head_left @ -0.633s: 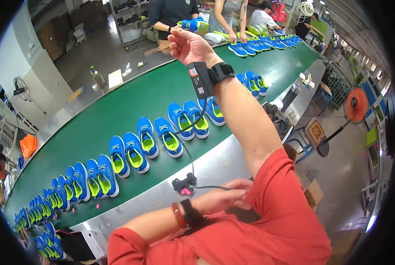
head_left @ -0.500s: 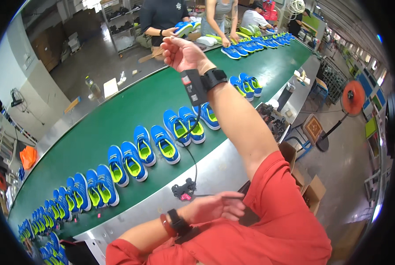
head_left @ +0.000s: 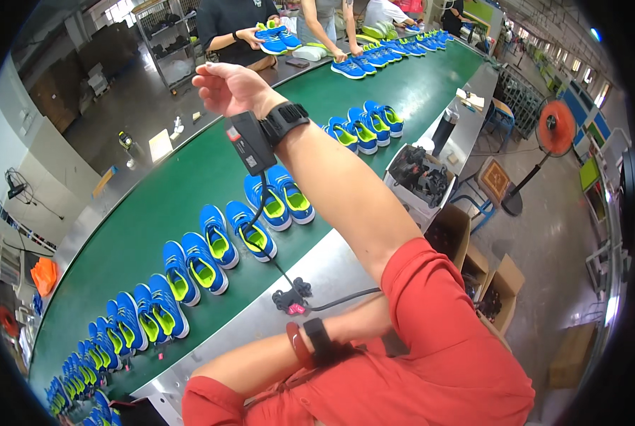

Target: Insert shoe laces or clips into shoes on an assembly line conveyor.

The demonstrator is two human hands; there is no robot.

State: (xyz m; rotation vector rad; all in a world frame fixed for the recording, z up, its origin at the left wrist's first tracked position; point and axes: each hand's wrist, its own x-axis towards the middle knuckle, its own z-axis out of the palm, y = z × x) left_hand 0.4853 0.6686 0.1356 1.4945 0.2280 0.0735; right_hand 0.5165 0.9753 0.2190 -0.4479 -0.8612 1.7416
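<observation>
My right hand (head_left: 232,89) is raised over the far side of the green belt (head_left: 140,234), its fingers loosely curled and holding nothing. A black strap with a small black device (head_left: 250,142) circles that wrist. My left hand (head_left: 363,319) reaches across under my right arm, and its fingers are hidden there. A black strap and a reddish bracelet (head_left: 299,344) are on the left wrist. Pairs of blue shoes with lime linings (head_left: 204,266) line the belt's near side. Closest to my right forearm is one pair (head_left: 282,199), partly behind the device.
A black bracket with a cable (head_left: 292,297) lies on the metal edge. Beyond my right arm stand a box of dark parts (head_left: 420,177), a dark bottle (head_left: 445,131), cartons (head_left: 502,284) and an orange fan (head_left: 555,128). Across the belt, co-workers handle more shoes (head_left: 275,37).
My left hand has slid rightward under my right arm, hiding its fingers. My right hand has shifted left in view. More shoes and the parts box now show beyond my right arm.
</observation>
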